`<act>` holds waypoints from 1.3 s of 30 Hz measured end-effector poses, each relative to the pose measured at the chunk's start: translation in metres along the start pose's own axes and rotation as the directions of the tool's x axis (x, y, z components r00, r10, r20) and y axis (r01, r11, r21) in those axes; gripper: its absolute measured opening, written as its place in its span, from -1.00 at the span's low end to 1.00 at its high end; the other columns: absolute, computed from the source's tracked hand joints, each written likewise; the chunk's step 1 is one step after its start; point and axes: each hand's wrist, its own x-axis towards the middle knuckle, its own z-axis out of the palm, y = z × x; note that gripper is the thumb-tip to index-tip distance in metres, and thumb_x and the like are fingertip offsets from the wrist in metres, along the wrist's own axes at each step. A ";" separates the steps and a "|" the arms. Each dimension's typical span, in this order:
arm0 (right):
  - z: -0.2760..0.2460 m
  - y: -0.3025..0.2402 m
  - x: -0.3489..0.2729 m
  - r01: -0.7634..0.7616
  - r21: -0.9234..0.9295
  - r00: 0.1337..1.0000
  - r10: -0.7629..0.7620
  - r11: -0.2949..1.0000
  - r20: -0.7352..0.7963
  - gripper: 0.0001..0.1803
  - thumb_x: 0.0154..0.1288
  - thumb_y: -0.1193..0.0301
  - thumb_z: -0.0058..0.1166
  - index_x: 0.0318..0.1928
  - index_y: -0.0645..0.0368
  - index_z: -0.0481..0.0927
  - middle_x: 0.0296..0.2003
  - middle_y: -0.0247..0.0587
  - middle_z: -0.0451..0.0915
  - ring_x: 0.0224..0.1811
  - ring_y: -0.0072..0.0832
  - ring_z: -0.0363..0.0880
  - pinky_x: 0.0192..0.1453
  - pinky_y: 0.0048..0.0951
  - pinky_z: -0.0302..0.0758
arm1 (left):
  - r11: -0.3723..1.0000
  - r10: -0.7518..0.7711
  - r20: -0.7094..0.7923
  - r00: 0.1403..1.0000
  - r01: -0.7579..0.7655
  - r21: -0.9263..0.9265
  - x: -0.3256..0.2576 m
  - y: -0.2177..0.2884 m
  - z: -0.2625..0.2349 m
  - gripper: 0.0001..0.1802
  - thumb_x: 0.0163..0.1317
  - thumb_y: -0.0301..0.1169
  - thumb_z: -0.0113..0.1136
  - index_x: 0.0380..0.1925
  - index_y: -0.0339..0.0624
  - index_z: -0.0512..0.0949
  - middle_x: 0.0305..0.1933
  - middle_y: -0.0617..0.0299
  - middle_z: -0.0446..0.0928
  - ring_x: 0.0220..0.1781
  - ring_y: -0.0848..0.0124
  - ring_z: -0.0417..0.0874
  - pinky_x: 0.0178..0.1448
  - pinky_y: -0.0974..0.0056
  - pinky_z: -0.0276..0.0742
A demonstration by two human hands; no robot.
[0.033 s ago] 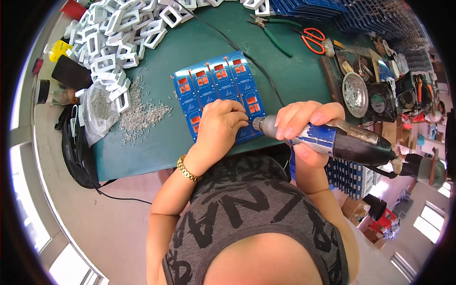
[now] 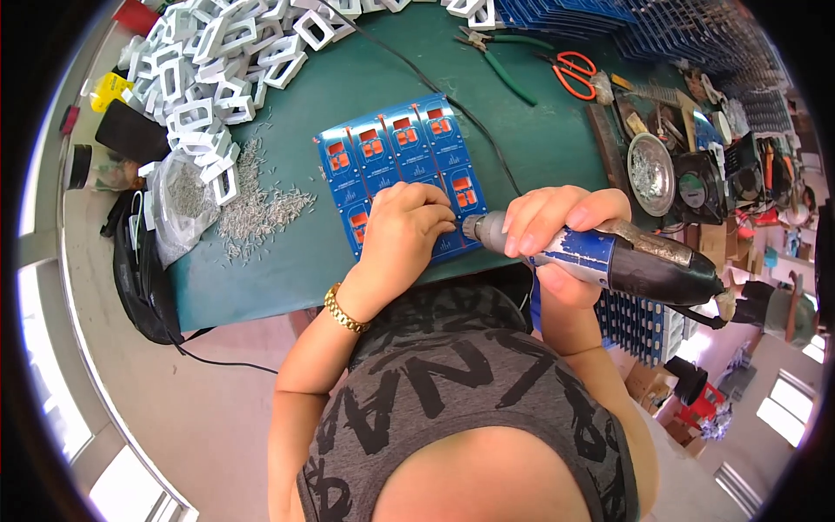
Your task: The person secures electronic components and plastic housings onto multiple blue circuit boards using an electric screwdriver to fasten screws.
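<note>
Across the upper and middle part of the frame spreads a green counter (image 2: 548, 130), which carries the work. At its upper left is piled a large heap of white rectangular frames (image 2: 213, 78), perhaps put there so that the space before the person remains free. Near the centre lies a blue circuit-board panel (image 2: 396, 174), flat, close to the counter's near edge, where both arms reach it easily.

Over the lower right corner of this panel comes the nose of an electric screwdriver (image 2: 600, 257); its body extends toward the right of the frame. The right hand (image 2: 565, 217) is closed firmly around it, fingers over the top and thumb below, which seems a grip for steady guiding. Whether the bit touches the panel, I cannot tell.

The left hand (image 2: 404, 222) rests on the panel, its fingers curled and half gathered beside the nose, probably to steady the panel; whether the fingertips pinch something small is hidden.

Smaller, at the left, stands a clear plastic bag (image 2: 181, 204). Just beside it, loose screws (image 2: 265, 213) are scattered, apparently spread out so that single ones are easy to pick.
</note>
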 end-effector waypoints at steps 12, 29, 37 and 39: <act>0.013 -0.004 -0.004 0.139 -0.246 0.988 -0.119 0.959 0.095 -0.57 0.05 0.55 0.24 -0.09 0.11 0.35 -0.43 -0.11 0.62 -0.46 -0.25 0.63 -0.35 -0.25 0.55 | 1.000 0.012 -0.023 1.000 -0.012 -0.015 -0.004 0.000 0.000 -0.86 -0.05 -0.52 0.37 -0.44 -0.16 0.63 -0.23 0.32 0.59 -0.22 0.28 0.54 -0.08 0.20 0.38; 0.001 0.002 -0.008 0.113 -0.108 0.992 -0.106 0.988 0.074 -0.50 0.00 0.61 0.22 -0.04 0.11 0.32 -0.35 -0.05 0.61 -0.40 -0.24 0.61 -0.30 -0.22 0.55 | 1.000 0.023 0.017 1.000 -0.023 0.021 -0.004 0.003 -0.003 -0.85 -0.01 -0.52 0.35 -0.39 -0.13 0.60 -0.23 0.31 0.53 -0.23 0.26 0.49 -0.10 0.18 0.34; 0.012 0.003 0.007 0.037 -0.108 0.993 -0.025 0.993 0.113 -0.52 -0.03 0.65 0.22 -0.06 0.14 0.38 -0.38 -0.07 0.59 -0.39 -0.27 0.59 -0.28 -0.25 0.54 | 0.933 -0.104 -0.231 0.967 0.176 0.315 -0.016 -0.016 -0.057 -0.82 -0.01 -0.49 0.34 -0.34 -0.15 0.62 -0.11 0.18 0.57 -0.08 0.16 0.55 -0.04 0.13 0.45; 0.020 0.003 0.011 -0.033 -0.082 0.998 0.038 0.996 0.057 -0.57 -0.03 0.66 0.21 -0.10 0.16 0.41 -0.37 -0.09 0.58 -0.34 -0.31 0.57 -0.23 -0.29 0.54 | 0.826 -0.248 -0.315 0.916 0.370 0.425 -0.021 -0.035 -0.078 -0.78 0.00 -0.46 0.35 -0.30 -0.16 0.63 -0.12 0.16 0.57 -0.10 0.12 0.55 -0.05 0.11 0.46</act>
